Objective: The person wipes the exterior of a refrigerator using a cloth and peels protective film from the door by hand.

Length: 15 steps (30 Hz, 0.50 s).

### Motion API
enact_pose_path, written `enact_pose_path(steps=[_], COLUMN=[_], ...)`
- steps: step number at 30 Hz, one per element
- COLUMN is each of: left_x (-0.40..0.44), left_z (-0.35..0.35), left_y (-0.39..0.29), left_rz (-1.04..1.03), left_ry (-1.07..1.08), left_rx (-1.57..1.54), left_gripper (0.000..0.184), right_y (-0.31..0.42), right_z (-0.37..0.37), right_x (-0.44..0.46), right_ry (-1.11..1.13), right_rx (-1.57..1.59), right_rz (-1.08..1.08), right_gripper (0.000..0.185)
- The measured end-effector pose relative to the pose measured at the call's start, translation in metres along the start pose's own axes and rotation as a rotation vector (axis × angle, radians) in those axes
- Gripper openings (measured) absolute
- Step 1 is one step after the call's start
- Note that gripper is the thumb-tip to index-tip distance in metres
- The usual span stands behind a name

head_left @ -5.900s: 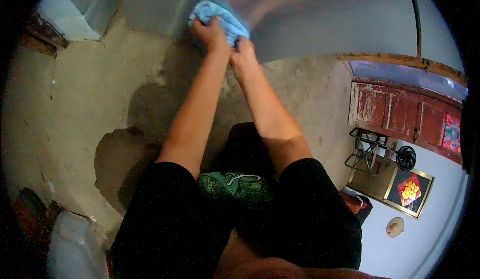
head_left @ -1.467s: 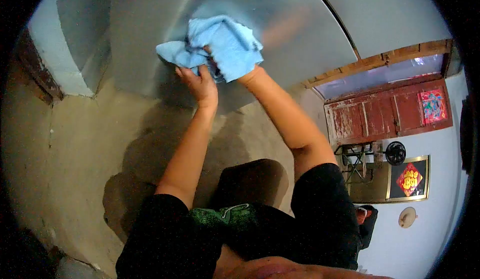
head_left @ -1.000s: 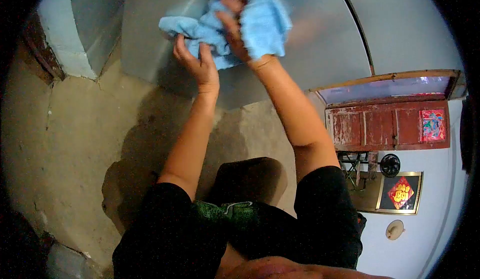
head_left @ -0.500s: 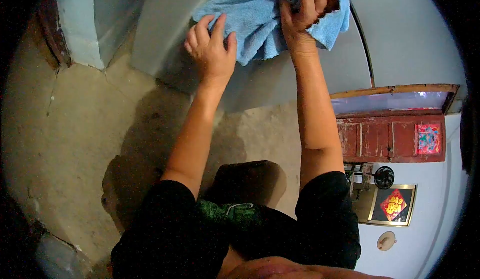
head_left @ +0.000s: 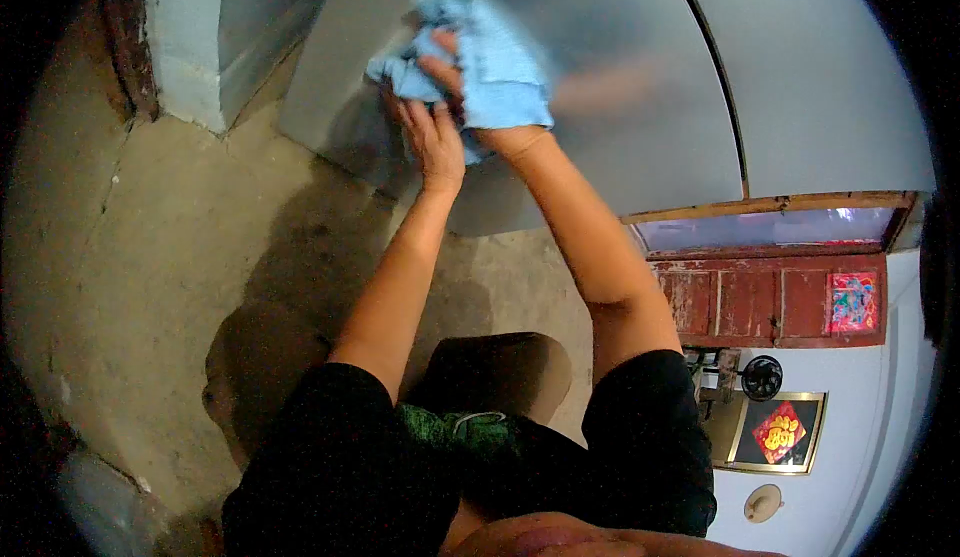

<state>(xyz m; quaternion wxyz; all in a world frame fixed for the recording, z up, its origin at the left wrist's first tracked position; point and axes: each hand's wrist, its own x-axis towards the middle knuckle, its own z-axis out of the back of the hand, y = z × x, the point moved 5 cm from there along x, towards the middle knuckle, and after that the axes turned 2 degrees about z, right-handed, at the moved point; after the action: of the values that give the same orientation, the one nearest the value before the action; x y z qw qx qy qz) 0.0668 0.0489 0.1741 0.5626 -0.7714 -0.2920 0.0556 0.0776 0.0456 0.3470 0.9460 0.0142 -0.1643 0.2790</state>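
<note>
A blue towel [head_left: 505,72], bunched and blurred by motion, lies against a smooth grey panel [head_left: 620,147]. My right hand [head_left: 447,65] is wrapped in it, with some fingers showing between the folds and the rest covered. Close beside it, my left hand [head_left: 435,147] grips the towel's lower left edge; cloth partly hides its fingertips. The two hands nearly meet. A faint reflection of an arm shows in the panel's sheen.
A dark seam [head_left: 722,77] divides the grey panel. Below it spreads a concrete floor [head_left: 160,257] with shadows. A pale wall corner [head_left: 185,47] stands at left. At right are a red wooden door [head_left: 750,302], a black fan [head_left: 762,377] and a framed picture [head_left: 780,433].
My right hand has swept left and slightly down with the towel, bunching it toward my left hand. My left hand, loosely spread before, has closed in on the towel's edge.
</note>
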Motion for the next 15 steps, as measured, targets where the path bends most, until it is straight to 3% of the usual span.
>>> enact_pose_path(steps=[3,5,6,7,9,10,11,13,15], left_x=[0.024,0.039,0.045,0.047,0.045,0.040,0.032,0.020,0.004], left_z=[-0.013,-0.017,-0.016,-0.018,-0.024,-0.026,-0.023,-0.013,-0.008], left_y=[-0.057,-0.081,-0.087,-0.079,-0.053,-0.038,-0.025,-0.001,0.015], left_rz=[-0.292,-0.339,-0.312,-0.311,-0.294,-0.247,-0.241,-0.174,-0.191], left_ry=[0.089,0.070,0.065,0.060,0.034,0.030,0.032,0.052,-0.018], left_rx=[0.097,0.129,0.143,0.143,0.379,0.436,0.436,0.371,0.367], left_gripper=[0.078,0.077,0.075,0.075,0.070,0.066,0.066,0.059,0.057], right_y=[-0.017,-0.002,-0.008,0.002,-0.013,-0.019,-0.031,-0.019,-0.019], right_z=[0.054,0.093,0.094,0.095,0.059,0.038,0.007,-0.024,-0.032], right_x=[-0.003,0.009,0.011,0.013,0.009,0.008,0.005,0.002,0.005], right_ry=[-0.347,-0.434,-0.444,-0.443,-0.487,-0.358,-0.322,-0.278,-0.177], right_rx=[-0.259,-0.319,-0.533,-0.552,-0.563,-0.493,-0.399,-0.361,-0.130], right_rz=[0.367,0.259,0.152,0.174,0.223,0.195,0.240,0.384,0.195], right_gripper=[0.067,0.063,0.079,0.075,0.077,0.079,0.076,0.036,0.033])
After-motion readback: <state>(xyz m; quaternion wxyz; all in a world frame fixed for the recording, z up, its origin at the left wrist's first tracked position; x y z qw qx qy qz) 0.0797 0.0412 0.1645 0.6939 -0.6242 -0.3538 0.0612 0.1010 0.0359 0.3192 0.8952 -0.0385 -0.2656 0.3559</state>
